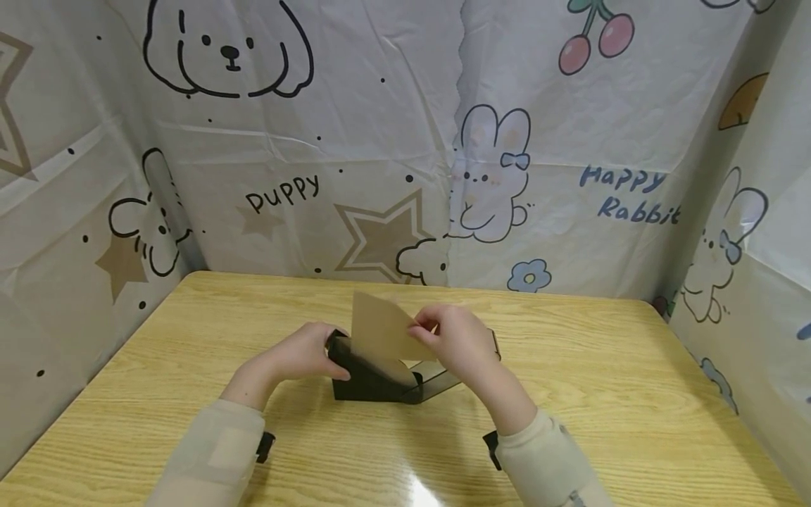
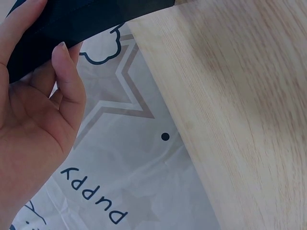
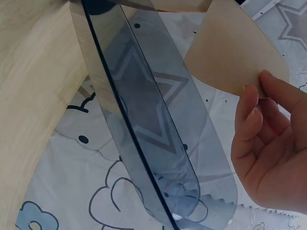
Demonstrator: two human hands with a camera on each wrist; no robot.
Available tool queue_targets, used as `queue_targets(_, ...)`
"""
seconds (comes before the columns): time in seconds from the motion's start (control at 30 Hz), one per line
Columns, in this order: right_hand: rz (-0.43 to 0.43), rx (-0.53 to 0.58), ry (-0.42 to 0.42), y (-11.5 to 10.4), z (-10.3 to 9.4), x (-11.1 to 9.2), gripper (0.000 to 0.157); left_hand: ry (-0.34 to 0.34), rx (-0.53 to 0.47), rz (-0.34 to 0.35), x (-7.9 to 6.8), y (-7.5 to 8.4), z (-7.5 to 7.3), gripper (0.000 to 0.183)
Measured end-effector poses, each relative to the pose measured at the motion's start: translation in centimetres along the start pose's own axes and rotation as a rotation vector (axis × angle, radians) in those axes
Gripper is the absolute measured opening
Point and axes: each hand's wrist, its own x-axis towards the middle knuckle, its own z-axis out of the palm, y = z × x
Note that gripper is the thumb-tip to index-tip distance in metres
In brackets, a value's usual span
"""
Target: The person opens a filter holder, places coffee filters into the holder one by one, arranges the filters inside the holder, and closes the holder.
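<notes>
A black box [image 1: 367,380] with a tinted clear lid [image 1: 441,381] swung open to the right sits on the table. My left hand [image 1: 309,354] grips its left end, thumb on the near side; in the left wrist view its fingers curl at the dark box [image 2: 96,21]. My right hand [image 1: 461,345] pinches the right edge of a brown paper coffee filter [image 1: 380,325] between thumb and fingers. The filter stands above the box, its lower edge at the opening. In the right wrist view, the filter [image 3: 230,52] shows a crimped edge. The box's inside is mostly hidden.
The light wood table [image 1: 602,394] spreads around the box. Behind it and at both sides hangs a printed cloth [image 1: 380,141] with cartoon animals. Black straps [image 1: 265,447] show at both wrists, by the sleeves.
</notes>
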Motion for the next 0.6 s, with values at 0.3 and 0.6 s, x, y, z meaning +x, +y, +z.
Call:
queue_targets(0.3,-0.036,0.023,-0.026,0.1,1.2,0.1,0.008,-0.003,-0.012,0.014,-0.1,0.0,0.0,0.026)
queue_targets(0.6,-0.06,0.015,-0.054,0.3,2.0,0.1,0.008,-0.005,-0.028,0.019,0.0,-0.2,0.1,0.025)
